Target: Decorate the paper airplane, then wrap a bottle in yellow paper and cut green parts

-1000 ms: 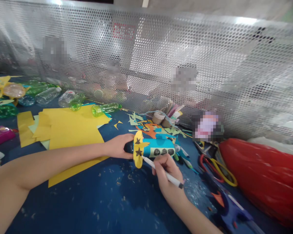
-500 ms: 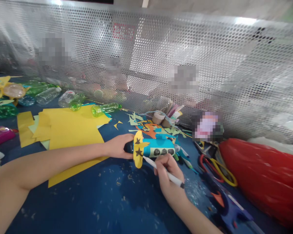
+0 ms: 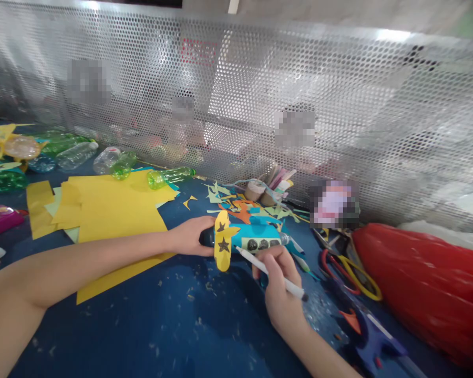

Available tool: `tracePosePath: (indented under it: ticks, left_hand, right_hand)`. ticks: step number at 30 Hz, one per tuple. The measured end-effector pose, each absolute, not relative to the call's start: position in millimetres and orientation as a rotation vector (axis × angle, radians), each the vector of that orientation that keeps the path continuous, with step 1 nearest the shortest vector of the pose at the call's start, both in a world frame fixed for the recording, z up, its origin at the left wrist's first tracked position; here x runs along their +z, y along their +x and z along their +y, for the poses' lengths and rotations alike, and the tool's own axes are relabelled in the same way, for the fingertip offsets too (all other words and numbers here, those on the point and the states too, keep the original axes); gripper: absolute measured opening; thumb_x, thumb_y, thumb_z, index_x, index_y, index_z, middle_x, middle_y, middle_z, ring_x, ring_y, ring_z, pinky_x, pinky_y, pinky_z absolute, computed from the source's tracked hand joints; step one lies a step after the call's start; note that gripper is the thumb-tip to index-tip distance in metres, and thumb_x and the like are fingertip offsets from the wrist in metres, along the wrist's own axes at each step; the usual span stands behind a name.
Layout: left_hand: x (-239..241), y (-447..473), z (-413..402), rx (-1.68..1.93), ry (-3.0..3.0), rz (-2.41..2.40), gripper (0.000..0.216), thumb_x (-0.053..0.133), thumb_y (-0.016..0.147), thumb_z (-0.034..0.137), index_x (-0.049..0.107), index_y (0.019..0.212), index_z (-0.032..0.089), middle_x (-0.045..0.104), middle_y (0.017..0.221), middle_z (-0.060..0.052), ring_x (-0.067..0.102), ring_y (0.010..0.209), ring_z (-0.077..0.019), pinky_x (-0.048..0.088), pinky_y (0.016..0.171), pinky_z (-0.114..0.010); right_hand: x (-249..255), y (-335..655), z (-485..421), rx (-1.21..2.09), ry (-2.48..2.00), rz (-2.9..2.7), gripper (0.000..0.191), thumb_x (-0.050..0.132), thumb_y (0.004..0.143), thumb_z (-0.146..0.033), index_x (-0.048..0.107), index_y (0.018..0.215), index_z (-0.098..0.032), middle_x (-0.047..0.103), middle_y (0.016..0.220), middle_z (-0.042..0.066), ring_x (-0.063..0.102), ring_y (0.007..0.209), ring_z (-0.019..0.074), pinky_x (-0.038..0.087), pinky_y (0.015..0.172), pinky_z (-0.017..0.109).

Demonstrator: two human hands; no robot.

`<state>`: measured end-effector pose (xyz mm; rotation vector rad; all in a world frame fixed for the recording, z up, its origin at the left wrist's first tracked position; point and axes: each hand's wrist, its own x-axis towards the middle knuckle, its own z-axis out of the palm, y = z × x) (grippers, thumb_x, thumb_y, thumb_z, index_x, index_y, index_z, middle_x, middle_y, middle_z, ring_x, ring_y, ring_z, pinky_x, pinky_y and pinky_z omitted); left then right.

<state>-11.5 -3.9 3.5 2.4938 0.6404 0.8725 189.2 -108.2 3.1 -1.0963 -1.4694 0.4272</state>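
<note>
My left hand is closed around the dark end of a bottle wrapped in blue paper, which lies on its side. A yellow paper piece with rounded ends and black stars stands across the bottle beside my fingers. Along the bottle's side runs a pale strip with dark round marks. In my right hand is a white marker, pinched between thumb and fingers. Its dark tip points at the bottle, just right of the yellow piece, and appears apart from the star.
Yellow paper sheets lie under my left forearm. Plastic bottles line the back left, before a perforated metal screen. Paper scraps pile behind the wrapped bottle. At right are scissors, a blue glue gun and a red bag.
My right hand has drawn the marker slightly to the right, so its tip has come away from the yellow piece's star. The left hand keeps its hold on the bottle.
</note>
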Motion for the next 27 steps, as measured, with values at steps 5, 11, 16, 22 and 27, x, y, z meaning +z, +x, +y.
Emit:
tracePosePath:
  ticks: [5,11,16,22,27]
  left_hand:
    - [3.7,-12.9,-1.3,0.875,2.365,0.642,0.063,0.069,0.072,0.033,0.046,0.128,0.017,0.056,0.129,-0.010,0.053,0.117,-0.0274,0.041,0.100,-0.042]
    - [-6.5,-13.8,10.7,0.952,2.035,0.598,0.077,0.071,0.071,0.031,0.035,0.138,0.019,0.042,0.141,-0.011,0.040,0.129,-0.0299,0.034,0.106,-0.045]
    - [-15.0,-12.9,19.1,0.953,1.913,0.600,0.085,0.076,0.066,0.030,0.033,0.138,0.019,0.045,0.139,-0.014,0.045,0.126,-0.0310,0.036,0.104,-0.047]
    - [-13.4,-15.3,17.1,0.932,2.068,0.681,0.087,0.078,0.061,0.028,0.032,0.135,0.020,0.045,0.137,-0.013,0.046,0.123,-0.0306,0.038,0.102,-0.044]
    - [-4.8,-15.1,8.6,0.903,2.223,0.779,0.079,0.078,0.060,0.030,0.038,0.127,0.017,0.050,0.127,-0.012,0.050,0.116,-0.0296,0.041,0.099,-0.042]
  right_hand:
    - [7.5,187.7,-113.5,0.299,-1.027,-1.689,0.019,0.041,0.091,-0.022,0.049,0.074,-0.022,0.048,0.056,-0.004,0.046,0.050,0.0122,0.036,0.049,0.025]
    - [13.7,177.0,-118.2,-0.072,-0.661,-2.139,0.015,0.054,0.077,-0.008,0.049,0.084,-0.021,0.059,0.066,0.000,0.051,0.061,0.0150,0.041,0.062,0.031]
    - [10.2,178.3,-116.5,-0.098,-0.681,-2.322,0.007,0.051,0.090,-0.024,0.051,0.096,-0.019,0.065,0.078,0.003,0.057,0.066,0.0151,0.043,0.062,0.028]
    - [2.9,180.9,-116.4,-0.244,-0.636,-2.452,0.034,0.034,0.097,-0.043,0.058,0.089,-0.020,0.056,0.054,-0.003,0.050,0.044,0.0119,0.031,0.047,0.027]
    - [6.5,176.8,-120.2,-0.265,-0.665,-2.480,0.028,0.041,0.095,-0.035,0.057,0.077,-0.020,0.055,0.053,-0.003,0.051,0.045,0.0116,0.032,0.048,0.028]
